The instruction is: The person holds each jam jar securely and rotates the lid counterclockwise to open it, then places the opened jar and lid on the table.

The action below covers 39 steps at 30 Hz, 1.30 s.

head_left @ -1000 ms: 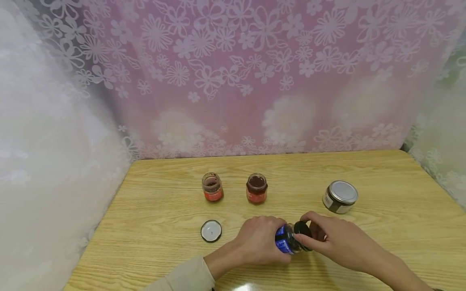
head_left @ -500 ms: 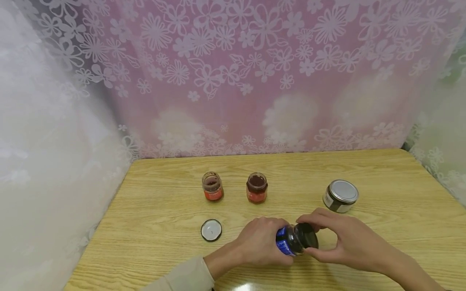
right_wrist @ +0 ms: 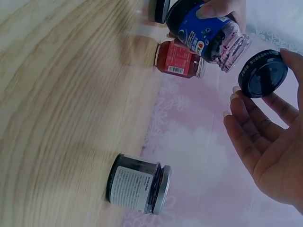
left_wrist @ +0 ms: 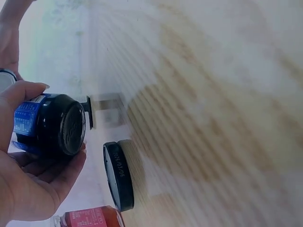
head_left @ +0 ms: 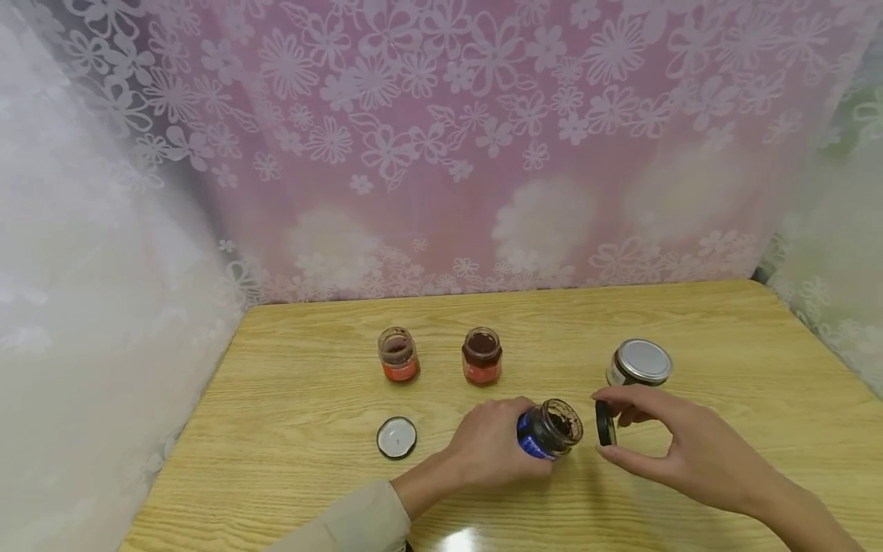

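My left hand (head_left: pixel 488 445) grips a glass jar (head_left: pixel 545 431) with a blue label, tilted so its uncovered mouth faces right. Dark smears of jam cling inside its neck, as the right wrist view also shows on the jar (right_wrist: pixel 208 33). My right hand (head_left: pixel 690 445) pinches the black jar lid (head_left: pixel 605 423) on edge between thumb and fingers, a short gap from the jar's mouth. In the right wrist view the lid (right_wrist: pixel 263 74) shows its dark round face. The left wrist view shows the jar's dark base (left_wrist: pixel 72 126) above the table.
Two lidless jars with red labels, the left jar (head_left: pixel 398 356) and the middle jar (head_left: pixel 482 357), stand farther back. A lid (head_left: pixel 396 438) lies white side up at the left. A wide jar (head_left: pixel 641 363) with a silver lid stands behind my right hand on the wooden table (head_left: pixel 290 368).
The black lid has come off the blue-labelled jar and moved right with my right hand. The jar's mouth is now uncovered and turned up slightly; my left hand keeps its grip.
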Motion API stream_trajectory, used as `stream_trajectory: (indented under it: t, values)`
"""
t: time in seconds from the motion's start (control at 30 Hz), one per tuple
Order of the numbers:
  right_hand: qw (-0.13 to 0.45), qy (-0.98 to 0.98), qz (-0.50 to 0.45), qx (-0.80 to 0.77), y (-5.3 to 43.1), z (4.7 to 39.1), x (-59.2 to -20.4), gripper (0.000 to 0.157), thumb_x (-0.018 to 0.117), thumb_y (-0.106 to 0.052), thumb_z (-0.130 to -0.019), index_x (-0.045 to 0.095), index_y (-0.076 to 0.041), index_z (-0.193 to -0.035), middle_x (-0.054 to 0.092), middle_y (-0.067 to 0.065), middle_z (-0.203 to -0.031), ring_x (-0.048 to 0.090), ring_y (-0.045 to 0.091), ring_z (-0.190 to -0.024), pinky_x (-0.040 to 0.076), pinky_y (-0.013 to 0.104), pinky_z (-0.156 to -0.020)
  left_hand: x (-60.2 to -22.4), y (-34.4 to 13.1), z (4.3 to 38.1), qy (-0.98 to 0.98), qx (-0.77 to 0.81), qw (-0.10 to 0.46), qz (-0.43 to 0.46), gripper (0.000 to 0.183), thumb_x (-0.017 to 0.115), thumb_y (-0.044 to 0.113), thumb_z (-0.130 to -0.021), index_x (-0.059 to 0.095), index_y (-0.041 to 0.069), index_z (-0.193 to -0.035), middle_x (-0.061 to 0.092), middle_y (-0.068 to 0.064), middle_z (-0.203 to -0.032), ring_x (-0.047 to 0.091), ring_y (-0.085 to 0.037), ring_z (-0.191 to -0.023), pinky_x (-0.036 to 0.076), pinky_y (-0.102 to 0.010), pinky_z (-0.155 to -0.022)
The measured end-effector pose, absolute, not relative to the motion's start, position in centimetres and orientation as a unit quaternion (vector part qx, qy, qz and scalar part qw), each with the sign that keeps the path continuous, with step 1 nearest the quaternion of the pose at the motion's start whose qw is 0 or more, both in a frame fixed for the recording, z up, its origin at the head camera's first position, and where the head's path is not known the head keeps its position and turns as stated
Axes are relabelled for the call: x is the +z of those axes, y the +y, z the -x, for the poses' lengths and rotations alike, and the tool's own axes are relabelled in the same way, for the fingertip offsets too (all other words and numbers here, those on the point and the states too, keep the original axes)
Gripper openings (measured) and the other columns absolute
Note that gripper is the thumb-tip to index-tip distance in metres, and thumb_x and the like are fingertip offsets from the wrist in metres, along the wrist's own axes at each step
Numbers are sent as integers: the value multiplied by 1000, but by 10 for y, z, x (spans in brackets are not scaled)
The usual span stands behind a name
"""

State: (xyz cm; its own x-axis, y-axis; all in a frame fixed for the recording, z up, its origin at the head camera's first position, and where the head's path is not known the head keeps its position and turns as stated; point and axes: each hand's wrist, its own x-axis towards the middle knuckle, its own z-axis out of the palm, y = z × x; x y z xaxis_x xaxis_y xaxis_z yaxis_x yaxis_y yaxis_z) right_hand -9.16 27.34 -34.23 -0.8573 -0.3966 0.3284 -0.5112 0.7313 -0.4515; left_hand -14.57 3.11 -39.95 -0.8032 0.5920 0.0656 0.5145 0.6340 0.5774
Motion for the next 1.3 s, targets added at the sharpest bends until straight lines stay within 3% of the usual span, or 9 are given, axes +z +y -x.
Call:
stream_trajectory:
  t: [0.5, 0.87, 1.3]
  values:
    - [91, -940, -192, 267, 287, 84, -351, 51, 79, -34, -79, 57, -35, -124, 60, -19, -105, 59, 2, -85, 48, 27, -62, -414, 54, 168, 903, 313, 62, -288, 49, 79, 41, -71, 61, 15, -110, 59, 12, -84, 52, 0, -72, 42, -15, -64]
    - [79, -946, -184, 254, 287, 85, -359, 50, 78, -38, -79, 57, -34, -125, 60, -20, -103, 58, 0, -85, 48, 28, -60, -415, 61, 178, 906, 310, 84, -275, 58, 78, 44, -76, 58, 16, -123, 63, 9, -95, 56, 0, -79, 44, -16, -67]
    - [40, -955, -174, 236, 288, 85, -366, 51, 73, -47, -81, 58, -29, -126, 60, -19, -104, 57, 0, -86, 49, 29, -64, -416, 75, 190, 914, 291, 94, -266, 54, 78, 45, -76, 57, 17, -117, 61, 9, -89, 56, -1, -74, 44, -17, -63]
